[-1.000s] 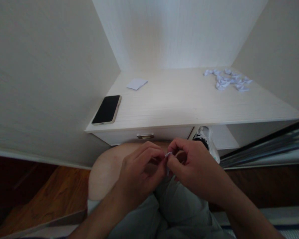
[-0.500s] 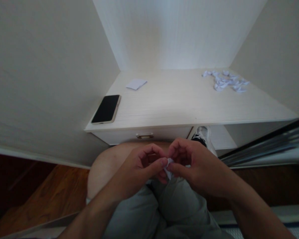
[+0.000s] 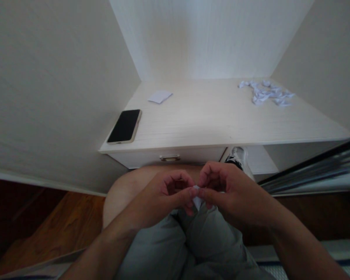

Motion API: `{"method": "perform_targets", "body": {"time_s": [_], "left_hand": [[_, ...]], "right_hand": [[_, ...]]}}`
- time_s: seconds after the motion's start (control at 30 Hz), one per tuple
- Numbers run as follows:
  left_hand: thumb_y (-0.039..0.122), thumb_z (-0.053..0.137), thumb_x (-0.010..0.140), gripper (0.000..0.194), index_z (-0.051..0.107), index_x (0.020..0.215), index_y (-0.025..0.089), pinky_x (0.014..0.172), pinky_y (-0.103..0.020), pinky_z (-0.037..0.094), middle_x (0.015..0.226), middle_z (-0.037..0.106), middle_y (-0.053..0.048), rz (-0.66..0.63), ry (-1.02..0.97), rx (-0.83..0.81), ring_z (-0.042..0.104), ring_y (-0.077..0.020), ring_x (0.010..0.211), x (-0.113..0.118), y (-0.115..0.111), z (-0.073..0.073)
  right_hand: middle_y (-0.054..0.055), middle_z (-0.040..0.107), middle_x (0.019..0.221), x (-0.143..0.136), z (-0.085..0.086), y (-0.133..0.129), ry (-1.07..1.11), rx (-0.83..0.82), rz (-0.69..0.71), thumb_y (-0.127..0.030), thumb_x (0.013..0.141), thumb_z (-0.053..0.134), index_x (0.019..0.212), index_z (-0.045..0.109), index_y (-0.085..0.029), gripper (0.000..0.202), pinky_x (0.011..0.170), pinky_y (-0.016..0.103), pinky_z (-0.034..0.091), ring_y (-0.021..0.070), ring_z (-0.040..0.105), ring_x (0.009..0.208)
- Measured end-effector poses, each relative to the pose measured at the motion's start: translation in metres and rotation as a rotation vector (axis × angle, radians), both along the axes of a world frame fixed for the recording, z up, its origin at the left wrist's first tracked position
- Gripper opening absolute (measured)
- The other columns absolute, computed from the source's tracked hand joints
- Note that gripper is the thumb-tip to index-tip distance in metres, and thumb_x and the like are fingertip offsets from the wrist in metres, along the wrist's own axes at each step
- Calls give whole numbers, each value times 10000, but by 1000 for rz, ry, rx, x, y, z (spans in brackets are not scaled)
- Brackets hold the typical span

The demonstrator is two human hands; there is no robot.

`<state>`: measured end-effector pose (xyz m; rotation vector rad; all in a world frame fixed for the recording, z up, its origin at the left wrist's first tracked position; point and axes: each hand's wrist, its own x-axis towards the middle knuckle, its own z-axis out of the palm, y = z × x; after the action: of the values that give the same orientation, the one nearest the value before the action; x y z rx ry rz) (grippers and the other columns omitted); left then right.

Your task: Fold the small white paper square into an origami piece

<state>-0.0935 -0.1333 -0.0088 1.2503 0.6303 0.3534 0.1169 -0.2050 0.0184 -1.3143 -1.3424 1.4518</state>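
Observation:
A small piece of white paper [image 3: 197, 202] is pinched between both hands above my lap. My left hand [image 3: 166, 196] grips its left side with thumb and fingers. From the other side my right hand [image 3: 224, 190] pinches it too, the two thumb tips almost meeting over its top. Much of the paper is hidden by the fingers. Several twisted white paper pieces [image 3: 261, 95] lie in a loose pile at the back right of the white desk [image 3: 198, 120]. A flat white paper stack or folded sheet [image 3: 160, 97] rests at the back left.
A phone [image 3: 125, 126] with a dark screen lies near the desk's front left corner. Below the desktop are a drawer with a metal handle [image 3: 169, 158] and an open shelf holding a shoe [image 3: 238, 155]. Panels rise at the left, back and right.
The thumbs have come closer together over the top of the paper, and its lower part points down between the hands. The things on the desk stay where they were.

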Motion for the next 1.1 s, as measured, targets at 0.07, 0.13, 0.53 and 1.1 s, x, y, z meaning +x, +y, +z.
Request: {"method": "perform_targets", "body": {"time_s": [0.07,0.13,0.53,1.1], "left_hand": [[369,800,946,213,697,921,184,642,-229,584,738,754,-5,-4,38,17,718,-133,639,-1,0,0],[393,782,960,233,677,928,187,625,-223,586,741,747,-6,-15,44,-11,714,-130,629,-1,1,0],[313,748,936,165,628,935,200,410,-196,556,727,706,-18,134,-119,-476,637,-126,516,11,6,2],[175,955,747,412,743,1100,204,679,-240,611,945,784,-16,424,-153,-256,724,-142,770,19,-24,3]], "right_hand": [[-5,693,727,0,-2,0,34,1,6,-407,883,860,890,641,-207,297,557,243,466,140,638,642],[-15,693,743,2,-7,0,144,-20,21,-392,898,852,907,632,-205,289,572,235,482,126,644,643],[-38,719,737,-3,-45,4,596,-90,-55,-255,812,941,898,634,-189,325,531,170,473,79,628,567],[-29,738,806,-18,-57,1,903,-108,-172,-244,836,920,972,787,-205,194,567,156,514,53,646,575]]}}
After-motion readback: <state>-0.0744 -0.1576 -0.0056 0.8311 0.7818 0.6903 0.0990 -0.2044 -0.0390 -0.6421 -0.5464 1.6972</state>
